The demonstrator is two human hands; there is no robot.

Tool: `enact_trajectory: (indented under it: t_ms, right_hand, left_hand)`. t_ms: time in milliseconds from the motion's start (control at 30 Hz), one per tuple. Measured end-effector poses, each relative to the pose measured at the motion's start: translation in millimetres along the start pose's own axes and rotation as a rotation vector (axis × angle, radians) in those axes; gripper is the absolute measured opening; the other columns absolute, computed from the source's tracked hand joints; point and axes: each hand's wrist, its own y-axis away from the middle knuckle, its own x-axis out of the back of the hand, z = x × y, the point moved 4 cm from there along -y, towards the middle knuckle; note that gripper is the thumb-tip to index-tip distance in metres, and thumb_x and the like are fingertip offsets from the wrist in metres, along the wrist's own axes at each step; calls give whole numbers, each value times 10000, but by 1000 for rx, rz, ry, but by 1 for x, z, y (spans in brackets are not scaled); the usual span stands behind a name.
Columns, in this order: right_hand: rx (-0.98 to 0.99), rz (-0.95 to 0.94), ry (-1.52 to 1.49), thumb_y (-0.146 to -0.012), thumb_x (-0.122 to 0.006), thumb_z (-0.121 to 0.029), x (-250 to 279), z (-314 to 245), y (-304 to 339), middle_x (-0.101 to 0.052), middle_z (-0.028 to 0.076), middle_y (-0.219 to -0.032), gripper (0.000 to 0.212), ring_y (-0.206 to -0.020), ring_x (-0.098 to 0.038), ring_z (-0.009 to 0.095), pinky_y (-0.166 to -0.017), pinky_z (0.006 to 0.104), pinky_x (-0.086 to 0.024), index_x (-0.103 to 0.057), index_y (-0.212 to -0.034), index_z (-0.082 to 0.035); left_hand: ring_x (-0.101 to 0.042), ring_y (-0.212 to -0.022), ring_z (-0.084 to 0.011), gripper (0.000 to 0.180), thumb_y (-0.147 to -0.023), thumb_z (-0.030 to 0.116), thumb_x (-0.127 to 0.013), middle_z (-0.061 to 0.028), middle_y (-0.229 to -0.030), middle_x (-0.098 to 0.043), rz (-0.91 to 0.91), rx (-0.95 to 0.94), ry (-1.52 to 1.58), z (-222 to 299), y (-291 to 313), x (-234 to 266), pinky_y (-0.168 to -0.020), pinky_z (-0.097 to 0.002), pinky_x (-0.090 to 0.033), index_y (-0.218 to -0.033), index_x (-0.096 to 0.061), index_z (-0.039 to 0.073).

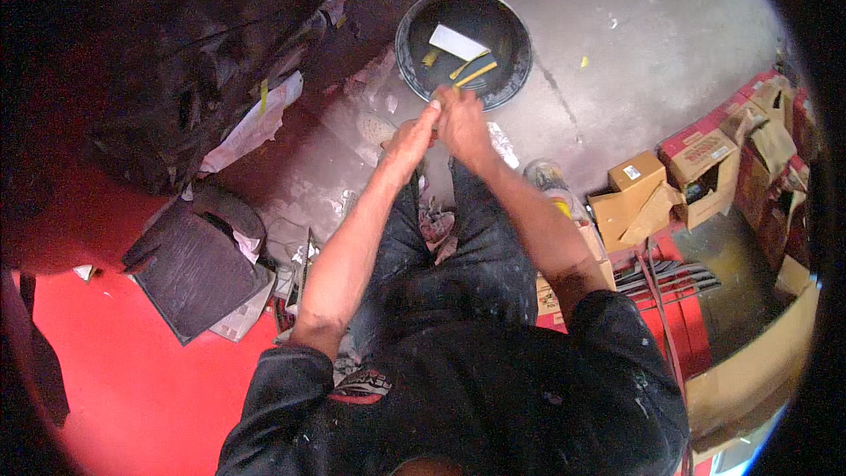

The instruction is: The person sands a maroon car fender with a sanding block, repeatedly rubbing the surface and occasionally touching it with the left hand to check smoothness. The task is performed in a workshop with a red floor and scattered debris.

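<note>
Both my hands are brought together at the near rim of a round black tub (409, 79) on the floor. My left hand (418, 130) is closed, its thumb up against the other hand. My right hand (461, 116) has curled, slightly blurred fingers at the tub's edge. Whatever lies between the two hands is hidden by them. Inside the tub are a white rectangular block (458, 41), a thin yellow-handled tool (476, 73) and a small yellowish piece (430, 58).
Opened cardboard boxes (705, 163) line the right side, near a bundle of dark rods (674, 278). A dark flat panel (198, 264) rests at left by red flooring (132, 370). Black sheeting with torn paper (256, 128) covers the upper left. Grey concrete floor (634, 44) extends beyond the tub.
</note>
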Motion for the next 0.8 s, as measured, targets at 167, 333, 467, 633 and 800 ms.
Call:
enact_trajectory:
  t_ms: [167, 333, 467, 633, 800]
  right_hand:
    - [-176, -5, 8, -931, -730, -378, -32, 105, -92, -624, 333, -1137, 567, -1007, -668, 511, -847, 568, -554, -553, -1361, -54]
    - [-267, 72, 21, -925, -731, -332, -82, 178, -157, -602, 289, -1208, 522, -1126, -618, 499, -912, 576, -550, -552, -1311, -30]
    - [-309, 95, 117, -940, -695, -357, -125, 217, -176, -594, 296, -1260, 502, -1107, -614, 504, -970, 582, -507, -571, -1325, -60]
    - [-384, -265, 276, -931, -660, -358, -150, 255, -180, -670, 268, -1247, 430, -1131, -670, 459, -934, 583, -557, -685, -1209, -30]
    - [-302, -433, 204, -902, -657, -348, -72, 197, -171, -727, 292, -1056, 393, -1036, -707, 461, -932, 547, -557, -729, -1095, -13]
  left_hand:
    - [-669, -1023, -171, 504, -1077, 398, -557, -104, -1235, -706, 4, -58, 244, -72, -17, -30, -886, -321, -541, -1411, -579, 21]
    - [-687, -1098, -191, 460, -1092, 349, -550, -118, -1262, -707, 149, 102, 320, -150, 6, -16, -936, -327, -544, -1418, -570, 24]
    - [-697, -1096, -206, 462, -1093, 340, -551, -139, -1272, -702, 201, 122, 338, -188, 15, 3, -948, -331, -541, -1418, -563, 12]
    - [-703, -1084, -204, 440, -1093, 308, -553, -128, -1261, -708, 213, 102, 306, -184, 15, 16, -940, -327, -545, -1414, -565, 7]
    - [-696, -1062, -178, 426, -1085, 325, -571, -116, -1239, -718, 183, -6, 244, -177, 39, 19, -929, -316, -543, -1382, -607, 21]
